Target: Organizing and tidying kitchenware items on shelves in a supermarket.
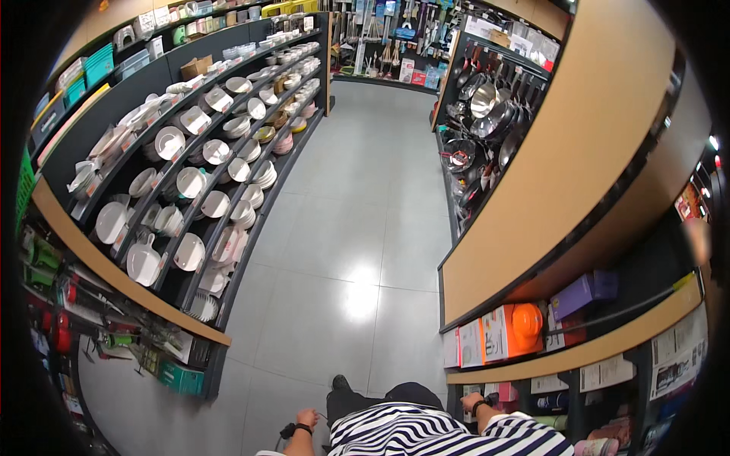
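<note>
My left hand (307, 418) hangs beside my left hip at the bottom of the view. Its fingers are loosely curled, and nothing clear shows in them. A black band with a small device (289, 430) is on that wrist. On the other side, my right hand (470, 401) is low by the shelving at the right, its fingers too small to make out. A black band (485, 400) circles that wrist too. Nearest to it are small boxed goods (502, 392) on the lower shelf; touching or apart, I cannot tell.
Grey floor tiles (319, 239) run between two shelf units. White plates and bowls (171, 142) fill the left shelves; pans (485, 114) hang at the right. A wooden end panel (542, 199) rises beside me, with an orange helmet (526, 326) below. Utensils (393, 34) hang at the far end.
</note>
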`<action>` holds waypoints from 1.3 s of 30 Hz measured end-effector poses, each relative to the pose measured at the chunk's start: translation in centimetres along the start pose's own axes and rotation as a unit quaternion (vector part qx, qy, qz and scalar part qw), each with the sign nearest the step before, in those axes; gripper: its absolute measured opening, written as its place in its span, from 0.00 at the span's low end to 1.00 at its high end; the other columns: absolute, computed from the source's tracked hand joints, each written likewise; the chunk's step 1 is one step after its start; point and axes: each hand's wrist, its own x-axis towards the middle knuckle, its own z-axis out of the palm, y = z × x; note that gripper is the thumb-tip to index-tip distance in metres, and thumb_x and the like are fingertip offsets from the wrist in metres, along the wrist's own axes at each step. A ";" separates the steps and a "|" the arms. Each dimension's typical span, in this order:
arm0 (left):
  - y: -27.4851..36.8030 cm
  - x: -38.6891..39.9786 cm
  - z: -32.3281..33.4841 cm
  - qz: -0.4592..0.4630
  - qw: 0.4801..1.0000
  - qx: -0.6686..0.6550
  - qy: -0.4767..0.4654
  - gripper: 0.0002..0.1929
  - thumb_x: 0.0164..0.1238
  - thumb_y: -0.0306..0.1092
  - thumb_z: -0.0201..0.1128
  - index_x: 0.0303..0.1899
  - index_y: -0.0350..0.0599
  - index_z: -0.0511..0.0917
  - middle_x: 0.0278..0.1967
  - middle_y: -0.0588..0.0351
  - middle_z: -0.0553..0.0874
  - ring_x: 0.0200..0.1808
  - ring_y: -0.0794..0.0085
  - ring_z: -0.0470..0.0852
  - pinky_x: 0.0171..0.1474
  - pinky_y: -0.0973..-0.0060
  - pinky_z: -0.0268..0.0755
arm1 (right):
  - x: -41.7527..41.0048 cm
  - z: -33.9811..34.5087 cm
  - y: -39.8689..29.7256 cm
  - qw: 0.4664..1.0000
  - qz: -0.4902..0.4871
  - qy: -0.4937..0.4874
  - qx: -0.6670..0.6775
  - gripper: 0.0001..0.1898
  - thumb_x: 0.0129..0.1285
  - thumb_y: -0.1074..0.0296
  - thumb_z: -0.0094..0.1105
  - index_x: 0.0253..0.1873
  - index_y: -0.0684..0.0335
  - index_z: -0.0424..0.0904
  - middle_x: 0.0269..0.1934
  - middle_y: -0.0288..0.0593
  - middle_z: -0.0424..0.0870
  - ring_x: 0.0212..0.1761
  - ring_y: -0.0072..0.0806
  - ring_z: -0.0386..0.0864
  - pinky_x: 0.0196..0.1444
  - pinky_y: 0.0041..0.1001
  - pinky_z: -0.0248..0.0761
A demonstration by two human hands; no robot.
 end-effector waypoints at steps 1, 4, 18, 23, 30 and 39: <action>1.8 1.4 0.9 -0.002 1.000 -0.006 0.002 0.05 0.66 0.32 0.59 0.38 0.43 0.77 0.29 0.54 0.83 0.24 0.70 0.81 0.20 0.78 0.66 | 0.0 -1.4 -1.9 0.970 0.122 -0.012 0.209 0.14 0.64 0.60 0.57 0.35 0.65 0.86 0.31 0.47 0.87 0.31 0.33 0.85 0.35 0.33 0.77; 10.6 4.9 1.4 0.076 0.996 0.043 0.021 0.06 0.65 0.34 0.60 0.36 0.42 0.78 0.27 0.55 0.83 0.25 0.70 0.82 0.22 0.76 0.68 | -0.3 -6.2 -8.9 0.918 0.119 0.073 0.372 0.13 0.61 0.61 0.61 0.34 0.66 0.85 0.27 0.44 0.86 0.26 0.29 0.84 0.32 0.30 0.78; 37.1 7.8 15.4 0.134 0.984 0.046 0.107 0.06 0.65 0.33 0.59 0.37 0.40 0.78 0.28 0.53 0.83 0.25 0.71 0.81 0.22 0.75 0.68 | 33.5 -16.9 -15.8 0.967 -0.202 -0.074 -0.135 0.20 0.59 0.50 0.63 0.52 0.54 0.84 0.49 0.54 0.85 0.54 0.48 0.81 0.59 0.41 0.73; 41.3 10.4 18.7 0.082 0.983 0.028 0.161 0.05 0.67 0.30 0.58 0.36 0.40 0.78 0.26 0.54 0.82 0.24 0.70 0.81 0.21 0.75 0.65 | 42.4 -38.7 -30.5 0.992 -0.112 0.029 0.055 0.13 0.57 0.56 0.57 0.39 0.54 0.88 0.43 0.53 0.87 0.47 0.47 0.84 0.53 0.41 0.75; 54.0 16.5 26.4 0.076 0.989 -0.003 0.125 0.06 0.68 0.30 0.55 0.39 0.41 0.79 0.28 0.55 0.83 0.25 0.69 0.81 0.23 0.74 0.67 | 53.3 -58.3 -42.6 0.843 -0.196 0.119 0.487 0.11 0.61 0.66 0.58 0.36 0.71 0.81 0.26 0.46 0.86 0.28 0.28 0.84 0.34 0.31 0.79; 74.1 32.2 38.4 0.071 0.993 0.064 0.068 0.10 0.65 0.35 0.55 0.38 0.42 0.82 0.31 0.51 0.86 0.30 0.62 0.84 0.33 0.66 0.75 | 57.9 -63.7 -39.8 0.974 0.030 -0.019 0.223 0.15 0.58 0.59 0.63 0.39 0.68 0.84 0.28 0.48 0.86 0.30 0.37 0.85 0.38 0.33 0.79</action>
